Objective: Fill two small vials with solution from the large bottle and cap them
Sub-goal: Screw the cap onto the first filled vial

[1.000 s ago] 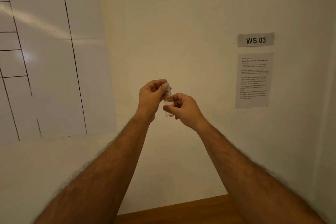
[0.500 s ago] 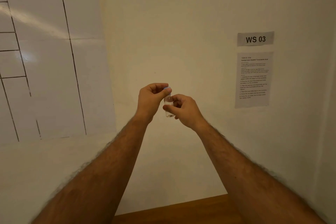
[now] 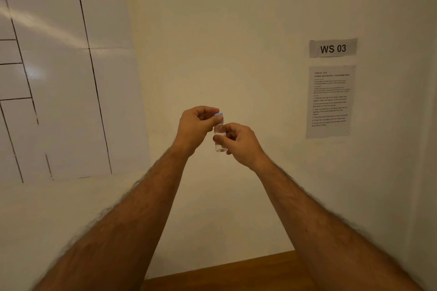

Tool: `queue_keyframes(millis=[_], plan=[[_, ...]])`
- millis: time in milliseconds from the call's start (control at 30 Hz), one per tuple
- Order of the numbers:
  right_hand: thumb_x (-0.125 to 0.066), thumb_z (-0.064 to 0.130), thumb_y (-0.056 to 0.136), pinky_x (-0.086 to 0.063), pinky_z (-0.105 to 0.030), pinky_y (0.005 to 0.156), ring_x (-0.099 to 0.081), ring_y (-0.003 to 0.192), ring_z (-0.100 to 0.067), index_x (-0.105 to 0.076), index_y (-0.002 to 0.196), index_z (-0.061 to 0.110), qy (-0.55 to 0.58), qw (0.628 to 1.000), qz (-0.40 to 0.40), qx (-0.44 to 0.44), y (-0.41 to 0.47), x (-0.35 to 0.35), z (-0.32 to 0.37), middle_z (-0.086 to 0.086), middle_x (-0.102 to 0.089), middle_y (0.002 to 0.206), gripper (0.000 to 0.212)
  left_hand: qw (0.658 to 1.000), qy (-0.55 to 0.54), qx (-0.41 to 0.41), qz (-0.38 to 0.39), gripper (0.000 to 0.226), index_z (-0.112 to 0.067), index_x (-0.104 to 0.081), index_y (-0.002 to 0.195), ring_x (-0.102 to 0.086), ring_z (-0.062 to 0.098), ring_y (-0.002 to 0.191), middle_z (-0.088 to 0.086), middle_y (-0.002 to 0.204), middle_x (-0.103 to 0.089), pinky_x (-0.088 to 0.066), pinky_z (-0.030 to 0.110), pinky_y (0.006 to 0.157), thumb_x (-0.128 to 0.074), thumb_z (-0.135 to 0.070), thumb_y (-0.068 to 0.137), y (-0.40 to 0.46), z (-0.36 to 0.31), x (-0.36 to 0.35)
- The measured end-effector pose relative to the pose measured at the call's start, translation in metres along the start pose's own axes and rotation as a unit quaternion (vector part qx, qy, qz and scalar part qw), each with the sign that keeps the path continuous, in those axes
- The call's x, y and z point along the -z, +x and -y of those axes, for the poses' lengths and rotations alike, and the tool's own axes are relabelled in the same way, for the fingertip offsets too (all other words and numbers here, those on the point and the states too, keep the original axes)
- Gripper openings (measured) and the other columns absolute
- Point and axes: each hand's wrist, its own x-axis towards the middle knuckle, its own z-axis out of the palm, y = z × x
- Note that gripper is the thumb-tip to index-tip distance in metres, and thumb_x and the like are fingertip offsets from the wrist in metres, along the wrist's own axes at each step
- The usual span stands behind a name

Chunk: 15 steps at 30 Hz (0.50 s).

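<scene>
A small clear vial (image 3: 220, 146) with liquid in it is held upright in front of the wall, at arm's length. My right hand (image 3: 238, 143) grips its body from the right. My left hand (image 3: 196, 126) pinches the pale blue cap (image 3: 218, 114) on top of the vial between thumb and fingers. The large bottle and the other vial are not in view.
A brown wooden tabletop (image 3: 227, 274) shows only as a strip at the bottom. The cream wall ahead carries a "WS 03" label (image 3: 333, 48) and a printed instruction sheet (image 3: 329, 101). A white lined board (image 3: 54, 73) hangs at the left.
My left fingers have shifted slightly around the cap while the vial and my right hand stay almost still. The camera view has barely moved.
</scene>
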Motion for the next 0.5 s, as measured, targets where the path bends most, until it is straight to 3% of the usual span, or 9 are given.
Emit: queue_keyframes(millis=[267, 400, 500], plan=[[-0.068, 0.028, 0.09, -0.058, -0.023, 0.066, -0.069, 0.082, -0.015, -0.065, 0.114, 0.017, 0.001, 1.0, 0.009, 0.014, -0.0012, 0.0001, 0.0026, 0.001, -0.071, 0.094, 0.027, 0.999, -0.029, 0.014, 0.033, 0.02, -0.014, -0.066, 0.108, -0.07, 0.018, 0.096, 0.005, 0.106, -0.072, -0.058, 0.026, 0.08, -0.052, -0.008, 0.094, -0.0024, -0.0006, -0.0024], [-0.067, 0.028, 0.091, -0.056, -0.021, 0.067, -0.069, 0.083, -0.014, -0.064, 0.116, 0.015, -0.002, 1.0, 0.009, 0.015, -0.0024, -0.001, 0.0032, 0.001, -0.071, 0.096, 0.029, 0.999, -0.032, 0.011, 0.021, 0.018, -0.016, -0.071, 0.102, -0.068, 0.016, 0.094, 0.001, 0.1, -0.072, -0.057, 0.033, 0.085, -0.063, -0.028, 0.092, -0.0015, -0.0002, -0.0045], [-0.067, 0.028, 0.09, -0.056, -0.022, 0.067, -0.068, 0.084, -0.013, -0.064, 0.117, 0.015, -0.01, 1.0, 0.01, 0.015, -0.0033, -0.0008, 0.0028, 0.001, -0.07, 0.097, 0.03, 1.0, -0.022, 0.011, 0.013, 0.018, -0.018, -0.072, 0.101, -0.069, 0.014, 0.093, -0.001, 0.096, -0.073, -0.056, 0.035, 0.088, -0.072, -0.027, 0.085, -0.0006, 0.0017, -0.0036]])
